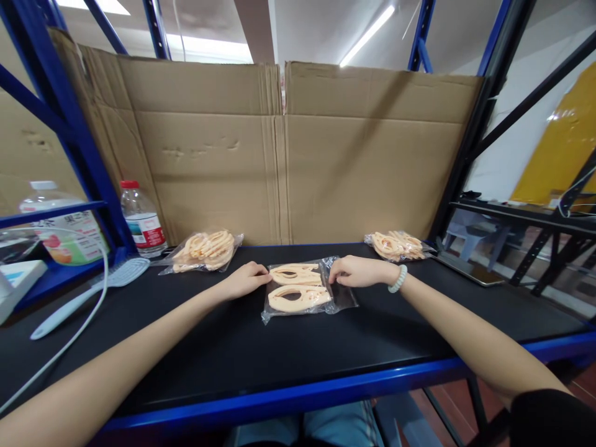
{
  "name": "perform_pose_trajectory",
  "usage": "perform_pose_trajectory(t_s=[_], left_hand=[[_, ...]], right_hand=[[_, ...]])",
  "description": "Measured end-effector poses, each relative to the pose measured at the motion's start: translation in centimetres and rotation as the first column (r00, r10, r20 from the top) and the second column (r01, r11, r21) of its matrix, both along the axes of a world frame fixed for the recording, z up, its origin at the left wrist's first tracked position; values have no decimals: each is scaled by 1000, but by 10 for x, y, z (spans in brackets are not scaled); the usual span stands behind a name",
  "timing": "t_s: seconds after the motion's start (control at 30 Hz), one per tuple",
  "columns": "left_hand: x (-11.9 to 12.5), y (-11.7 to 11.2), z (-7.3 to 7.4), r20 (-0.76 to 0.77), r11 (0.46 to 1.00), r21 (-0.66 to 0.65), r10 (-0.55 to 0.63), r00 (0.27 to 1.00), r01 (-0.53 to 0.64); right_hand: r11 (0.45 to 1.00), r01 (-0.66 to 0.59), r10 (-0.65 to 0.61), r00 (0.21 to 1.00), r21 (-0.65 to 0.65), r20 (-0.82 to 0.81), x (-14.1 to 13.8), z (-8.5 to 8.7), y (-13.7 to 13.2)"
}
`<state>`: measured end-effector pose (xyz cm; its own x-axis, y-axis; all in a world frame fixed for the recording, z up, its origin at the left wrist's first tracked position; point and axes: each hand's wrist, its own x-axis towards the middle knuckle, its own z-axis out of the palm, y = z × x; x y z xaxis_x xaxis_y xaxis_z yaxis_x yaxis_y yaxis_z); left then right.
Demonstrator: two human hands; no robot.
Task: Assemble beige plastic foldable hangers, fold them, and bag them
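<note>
A clear plastic bag (342,298) lies flat on the black tabletop (261,354) and holds two peach-coloured plastic pieces (298,287). My left hand (246,279) rests at the bag's left edge with its fingers curled, the fingertips touching the bag. My right hand (354,271), with a pale bead bracelet on the wrist, pinches the bag's open right end between closed fingers.
A bagged pile of the same peach pieces (205,250) lies back left, another pile (397,245) back right. A water bottle (141,219), a light blue brush (88,292) and a white cable (69,338) are at the left. Cardboard sheets (288,149) wall the back.
</note>
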<state>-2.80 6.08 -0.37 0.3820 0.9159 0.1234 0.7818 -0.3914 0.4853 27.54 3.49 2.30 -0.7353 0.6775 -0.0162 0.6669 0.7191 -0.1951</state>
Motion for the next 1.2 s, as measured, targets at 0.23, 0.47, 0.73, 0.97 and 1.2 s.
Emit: perform_pose_trajectory(t_s=[0.23,0.47,0.73,0.97,1.2], left_hand=[[6,-4,-10,163,999,-48,-8,987,16],[13,-11,-11,398,994,-84,-27,917,66],[43,-12,26,551,997,66,-72,831,43],[86,10,92,524,984,174,-127,842,40],[70,16,162,586,943,325,-144,798,-69]], right_hand=[[998,8,-5,999,68,-47,1,-9,9],[991,-23,32,997,130,-68,7,-22,27],[986,19,-11,999,168,-51,14,-23,37],[972,139,-122,988,190,-96,26,-29,49],[950,244,-223,967,196,-124,35,-35,60]])
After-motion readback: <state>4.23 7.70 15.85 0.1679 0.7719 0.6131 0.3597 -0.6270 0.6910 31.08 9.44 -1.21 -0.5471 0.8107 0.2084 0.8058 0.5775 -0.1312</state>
